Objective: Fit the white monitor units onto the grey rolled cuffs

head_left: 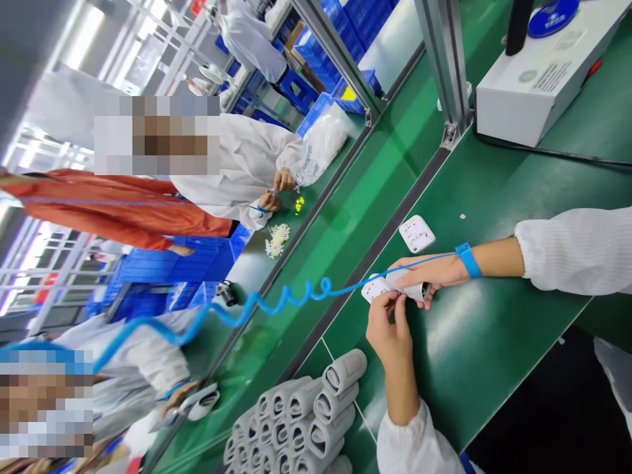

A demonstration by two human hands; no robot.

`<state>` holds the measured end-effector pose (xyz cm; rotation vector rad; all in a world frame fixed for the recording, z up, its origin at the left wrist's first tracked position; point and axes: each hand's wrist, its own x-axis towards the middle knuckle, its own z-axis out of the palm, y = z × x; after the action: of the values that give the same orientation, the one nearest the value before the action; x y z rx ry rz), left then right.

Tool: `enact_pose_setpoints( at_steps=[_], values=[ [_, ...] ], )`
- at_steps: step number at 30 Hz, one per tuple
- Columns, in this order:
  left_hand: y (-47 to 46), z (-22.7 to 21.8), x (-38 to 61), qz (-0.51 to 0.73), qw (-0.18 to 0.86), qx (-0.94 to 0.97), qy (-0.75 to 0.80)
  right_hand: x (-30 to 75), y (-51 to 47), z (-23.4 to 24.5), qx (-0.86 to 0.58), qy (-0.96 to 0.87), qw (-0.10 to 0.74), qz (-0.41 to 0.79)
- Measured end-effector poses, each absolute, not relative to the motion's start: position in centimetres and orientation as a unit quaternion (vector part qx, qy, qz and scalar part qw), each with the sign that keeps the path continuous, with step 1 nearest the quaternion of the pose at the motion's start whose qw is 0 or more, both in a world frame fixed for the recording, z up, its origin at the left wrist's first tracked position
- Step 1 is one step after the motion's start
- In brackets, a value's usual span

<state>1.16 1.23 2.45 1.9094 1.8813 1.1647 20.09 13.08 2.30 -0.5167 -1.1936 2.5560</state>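
1. Currently both my hands are together at the middle of the frame. My right hand [428,275] is wrapped over the rolled grey cuff end of a white cuffed device [375,288]. The fingertips of my left hand [388,329] pinch its white face from below.
2. I hold the device in the air just above the green desk [469,368], close to the edge where the conveyor belt [345,217] runs. If my left pinch slips, I judge it could drop onto the belt or hit the desk edge.
3. The coiled blue cord [257,306] from my wrist strap [468,259] runs right across my right hand and the device. A tug from the lower left of the frame, where a co-worker's sleeve lies near it, could jerk my wrist and spoil the grip.
4. The stack of grey cuffs [296,421] sits just beside my left forearm at the bottom of the frame. A careless swing of that arm could topple the rolls.
5. A loose white button panel [417,234] lies on the desk just above my right hand. I could brush it towards the belt when I set my hand down.
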Motion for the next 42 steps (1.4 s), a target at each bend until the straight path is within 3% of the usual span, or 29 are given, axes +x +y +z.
enact_pose_setpoints(
  at_steps=[9, 19, 24, 30, 37, 39, 42],
  values=[
    [1.5, 2.8, 0.3, 0.325, 0.028, 0.725, 0.606, 19.6, 12.3, 1.3, -0.18, -0.505, 0.168, 0.827],
    [0.6, 3.5, 1.0, 0.332, 0.043, 0.706, 0.624, 20.1, 10.9, 1.7, -0.213, -0.671, 0.269, 0.657],
    [0.1, 1.5, 1.4, 0.391, 0.109, 0.615, 0.676, 19.9, 10.6, 1.2, -0.203, -0.738, 0.318, 0.559],
    [0.2, 0.1, 2.0, 0.482, 0.267, 0.493, 0.674, 20.3, 11.0, 0.8, -0.185, -0.798, 0.286, 0.498],
    [0.9, -0.3, 2.0, 0.523, 0.418, 0.355, 0.652, 20.1, 11.1, 0.5, -0.157, -0.807, 0.31, 0.477],
    [0.9, -0.5, 2.1, 0.522, 0.399, 0.363, 0.66, 20.0, 11.1, 0.4, -0.154, -0.809, 0.316, 0.471],
    [0.8, -0.7, 1.9, 0.504, 0.27, 0.436, 0.695, 20.0, 11.1, 0.5, -0.171, -0.816, 0.306, 0.46]
  ],
)
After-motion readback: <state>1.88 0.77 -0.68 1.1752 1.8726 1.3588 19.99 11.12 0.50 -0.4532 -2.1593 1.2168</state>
